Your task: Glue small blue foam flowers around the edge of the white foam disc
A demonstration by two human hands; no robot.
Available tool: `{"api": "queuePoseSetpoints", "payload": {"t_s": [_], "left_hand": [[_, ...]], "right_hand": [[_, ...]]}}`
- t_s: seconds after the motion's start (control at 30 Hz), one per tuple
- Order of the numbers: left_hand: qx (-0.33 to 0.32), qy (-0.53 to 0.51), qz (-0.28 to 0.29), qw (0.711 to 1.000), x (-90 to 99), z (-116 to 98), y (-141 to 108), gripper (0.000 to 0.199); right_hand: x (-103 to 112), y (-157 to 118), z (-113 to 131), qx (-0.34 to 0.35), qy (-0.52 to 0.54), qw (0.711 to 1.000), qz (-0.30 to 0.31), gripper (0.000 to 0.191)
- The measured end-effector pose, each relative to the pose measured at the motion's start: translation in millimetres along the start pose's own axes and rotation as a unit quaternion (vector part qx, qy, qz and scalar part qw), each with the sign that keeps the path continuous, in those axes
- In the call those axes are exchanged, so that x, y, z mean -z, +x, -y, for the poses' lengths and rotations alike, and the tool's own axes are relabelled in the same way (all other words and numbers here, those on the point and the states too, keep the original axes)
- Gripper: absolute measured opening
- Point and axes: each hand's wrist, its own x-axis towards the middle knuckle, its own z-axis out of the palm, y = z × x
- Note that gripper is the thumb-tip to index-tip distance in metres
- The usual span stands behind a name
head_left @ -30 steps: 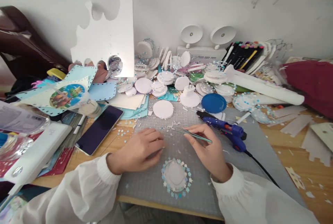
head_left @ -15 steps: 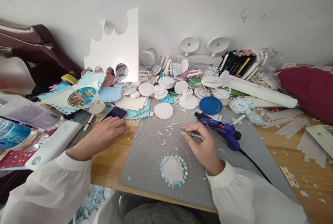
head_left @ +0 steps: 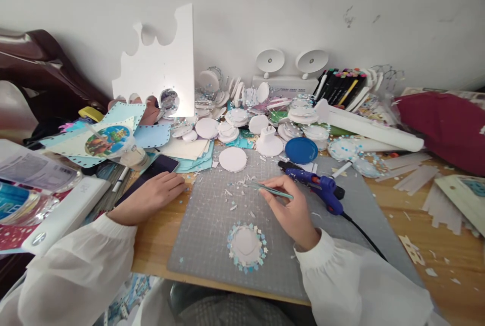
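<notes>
Tweezers [head_left: 276,191] are pinched in my right hand [head_left: 288,210], their tips over small white scraps [head_left: 242,183] on the grey cutting mat [head_left: 204,225]. Whether the tips grip a scrap is too small to tell. My left hand [head_left: 155,192] lies flat with fingers stretched out, on the wooden table left of the mat, beside a dark phone [head_left: 149,172]. Near the mat's front edge lies a white disc [head_left: 247,246] ringed with blue and cream stars. A plain white disc [head_left: 232,159] sits at the mat's back.
A blue glue gun [head_left: 318,187] with a black cord lies right of my right hand. Behind are a blue lid [head_left: 301,150], piled white discs [head_left: 237,116] and black markers [head_left: 337,88]. Glue sticks [head_left: 413,174] lie right; a water bottle [head_left: 26,202] stands left.
The view has shifted slightly, so everything sits a little further left. My left hand has moved slightly toward the mat, uncovering more of the phone. My right hand still holds the tweezers over the scraps.
</notes>
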Motion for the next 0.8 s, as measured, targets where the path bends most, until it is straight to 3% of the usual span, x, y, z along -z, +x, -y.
{"api": "queuePoseSetpoints", "payload": {"t_s": [0.1, 0.27, 0.57, 0.7, 0.8], "left_hand": [[-0.028, 0.031, 0.039, 0.998, -3.7, 2.8, -1.4, 0.026], [0.017, -0.020, 0.007, 1.000, -7.0, 11.6, -4.2, 0.024], [-0.040, 0.008, 0.019, 0.999, -11.6, 6.0, -2.7, 0.030], [0.020, 0.000, 0.002, 1.000, -13.6, 5.9, -3.2, 0.023], [0.084, -0.058, -0.084, 0.991, -6.4, 4.0, 4.7, 0.018]], "right_hand": [[0.4, -0.4, 0.7, -0.004, 0.001, 1.000, 0.000, 0.008], [1.2, -0.5, 0.7, -0.008, 0.002, 1.000, -0.004, 0.009], [0.8, 0.7, 0.3, -0.010, 0.000, 1.000, -0.003, 0.010], [0.9, 1.2, 0.7, -0.014, -0.003, 1.000, -0.005, 0.009], [0.7, 1.6, 1.0, -0.015, -0.005, 1.000, -0.006, 0.009]]}}
